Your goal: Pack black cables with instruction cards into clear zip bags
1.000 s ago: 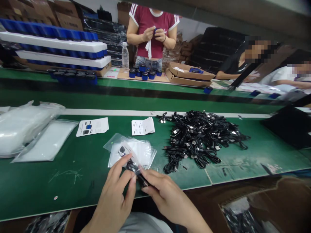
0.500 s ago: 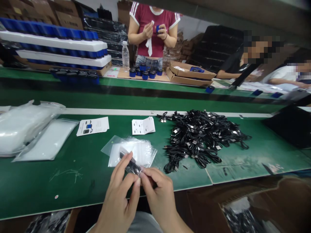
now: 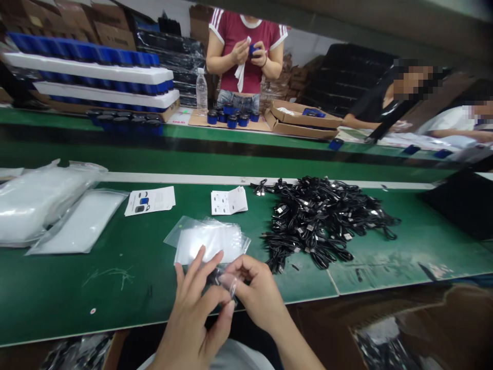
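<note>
Both my hands meet at the near edge of the green table [image 3: 115, 288]. My left hand [image 3: 196, 308] and my right hand [image 3: 256, 293] pinch a small clear plastic bag [image 3: 225, 280] with a coiled black cable inside it. My left thumb and forefinger press on the bag's end while the other fingers are spread. My right hand's fingers are curled round the bag. Just beyond lies a stack of empty clear bags [image 3: 210, 239]. A heap of black cables [image 3: 319, 221] lies to the right.
Two printed leaflets [image 3: 150, 200] [image 3: 229, 200] lie mid-table, and bulky plastic packs [image 3: 42, 200] at the left. Across a green conveyor, a person in a red shirt [image 3: 246, 51] handles a blue item beside blue caps [image 3: 231, 117] and cardboard trays [image 3: 300, 121]. An open carton [image 3: 404, 334] stands at lower right.
The bagged cable has been drawn closer to me, off the stack of bags. My right hand has curled round it and my left fingers have spread.
</note>
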Action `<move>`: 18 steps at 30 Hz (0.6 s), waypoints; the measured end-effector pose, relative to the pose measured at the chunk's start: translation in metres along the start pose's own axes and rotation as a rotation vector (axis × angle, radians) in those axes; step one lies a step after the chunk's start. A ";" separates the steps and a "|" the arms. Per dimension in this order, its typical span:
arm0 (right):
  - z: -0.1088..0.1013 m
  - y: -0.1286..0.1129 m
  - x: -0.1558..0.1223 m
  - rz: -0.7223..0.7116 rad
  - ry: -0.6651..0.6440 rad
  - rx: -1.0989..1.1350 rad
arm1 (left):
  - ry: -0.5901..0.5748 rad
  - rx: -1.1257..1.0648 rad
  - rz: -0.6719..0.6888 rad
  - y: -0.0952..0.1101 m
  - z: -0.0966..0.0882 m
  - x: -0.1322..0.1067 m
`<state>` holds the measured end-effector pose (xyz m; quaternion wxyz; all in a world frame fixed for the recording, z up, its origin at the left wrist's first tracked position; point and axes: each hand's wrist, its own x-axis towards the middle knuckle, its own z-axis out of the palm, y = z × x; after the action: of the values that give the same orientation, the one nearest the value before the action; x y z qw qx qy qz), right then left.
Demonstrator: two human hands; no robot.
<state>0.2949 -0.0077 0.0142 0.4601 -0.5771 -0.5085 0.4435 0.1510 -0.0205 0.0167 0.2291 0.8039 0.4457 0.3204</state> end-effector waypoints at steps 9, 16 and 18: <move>-0.016 -0.016 -0.003 -0.009 -0.383 0.067 | -0.299 -0.022 -0.247 -0.020 -0.035 0.023; -0.022 -0.017 -0.008 0.011 -0.239 0.078 | -0.082 -0.107 -0.298 -0.024 -0.027 0.017; -0.019 -0.018 -0.009 0.008 -0.177 0.024 | -0.050 -0.191 -0.319 -0.025 -0.026 0.016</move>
<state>0.3100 -0.0169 0.0358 0.4185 -0.5323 -0.5393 0.5007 0.1241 0.0083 0.0235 0.3634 0.7054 0.5291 0.3007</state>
